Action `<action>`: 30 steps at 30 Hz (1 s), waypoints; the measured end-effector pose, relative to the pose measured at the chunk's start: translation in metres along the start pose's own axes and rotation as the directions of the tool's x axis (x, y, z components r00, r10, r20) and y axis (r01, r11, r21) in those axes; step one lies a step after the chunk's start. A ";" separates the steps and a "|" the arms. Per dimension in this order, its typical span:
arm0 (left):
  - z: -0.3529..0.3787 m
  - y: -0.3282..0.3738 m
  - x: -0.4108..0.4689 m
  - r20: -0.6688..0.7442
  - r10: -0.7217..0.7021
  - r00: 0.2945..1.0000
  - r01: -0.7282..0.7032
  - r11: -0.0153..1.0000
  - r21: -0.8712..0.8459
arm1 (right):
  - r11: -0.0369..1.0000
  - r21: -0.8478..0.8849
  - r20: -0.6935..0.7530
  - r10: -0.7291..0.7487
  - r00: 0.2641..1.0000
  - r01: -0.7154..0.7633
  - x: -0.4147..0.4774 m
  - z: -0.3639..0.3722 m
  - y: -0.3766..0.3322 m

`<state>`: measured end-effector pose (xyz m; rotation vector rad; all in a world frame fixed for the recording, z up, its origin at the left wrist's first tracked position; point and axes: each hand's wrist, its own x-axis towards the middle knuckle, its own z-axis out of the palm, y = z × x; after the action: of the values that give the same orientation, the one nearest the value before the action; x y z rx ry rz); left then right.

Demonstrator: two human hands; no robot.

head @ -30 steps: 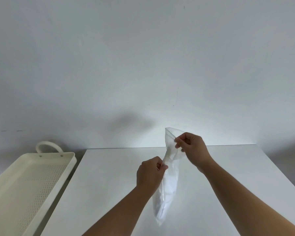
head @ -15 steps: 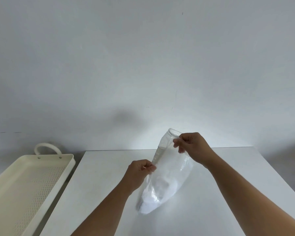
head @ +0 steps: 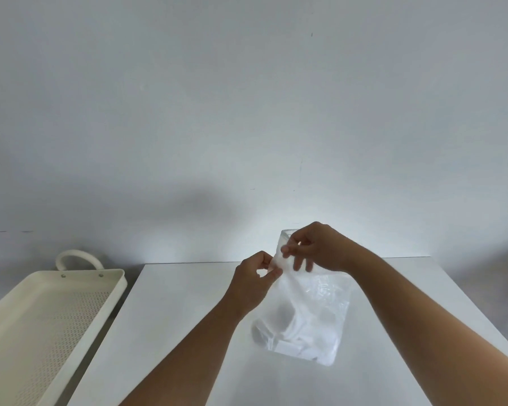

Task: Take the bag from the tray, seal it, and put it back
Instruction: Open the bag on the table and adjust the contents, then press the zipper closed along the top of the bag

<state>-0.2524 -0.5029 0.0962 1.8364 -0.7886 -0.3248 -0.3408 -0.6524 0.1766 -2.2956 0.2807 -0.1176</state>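
A clear plastic bag point(head: 314, 315) with white pieces at its bottom hangs over the white table point(head: 182, 332), its lower end resting on the tabletop. My left hand point(head: 254, 281) pinches the left end of the bag's top edge. My right hand point(head: 314, 247) pinches the top edge just to the right, thumb and forefinger closed on the plastic, other fingers spread behind it. The two hands are close together. The cream perforated tray point(head: 21, 312) with a loop handle lies to the left of the table and holds nothing.
A plain grey wall point(head: 247, 112) rises right behind the table. A narrow dark gap separates the tray from the table's left edge. The table's right edge runs down toward the lower right corner.
The bag has turned from edge-on to face-on and its bottom has swung right. My right hand has come down toward my left hand along the top edge.
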 end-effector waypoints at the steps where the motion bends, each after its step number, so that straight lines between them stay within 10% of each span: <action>1: -0.002 -0.003 0.000 0.003 -0.023 1.000 0.023 1.000 -0.015 | 0.995 -0.099 0.059 0.041 0.997 -0.035 -0.005 -0.006 0.005; 6: -0.019 -0.021 0.003 -0.051 -0.139 0.989 0.132 0.985 -0.109 | 0.809 -0.561 0.094 0.272 0.958 -0.175 -0.026 -0.028 0.033; 19: -0.028 -0.034 0.003 -0.011 -0.297 0.955 0.277 0.901 -0.335 | 0.962 -0.271 -0.118 0.001 0.993 -0.033 -0.027 -0.025 0.025; 24: -0.022 -0.034 0.004 -0.300 -0.303 0.904 0.204 0.925 -0.321 | 0.984 -0.173 -0.213 -0.002 0.977 -0.036 -0.027 -0.015 0.030; 27: -0.009 -0.027 -0.002 -0.389 -0.158 0.907 0.113 0.984 -0.136 | 0.995 -0.094 -0.311 0.002 0.950 -0.032 -0.023 -0.010 0.026; 30: 0.009 -0.015 -0.011 -0.192 0.043 0.980 -0.037 0.999 0.032 | 0.994 -0.105 -0.396 -0.016 0.918 -0.028 -0.017 -0.007 0.018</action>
<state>-0.2600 -0.4987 0.0777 1.8437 -0.6971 -0.1080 -0.3619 -0.6653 0.1683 -2.3643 0.5122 -0.5832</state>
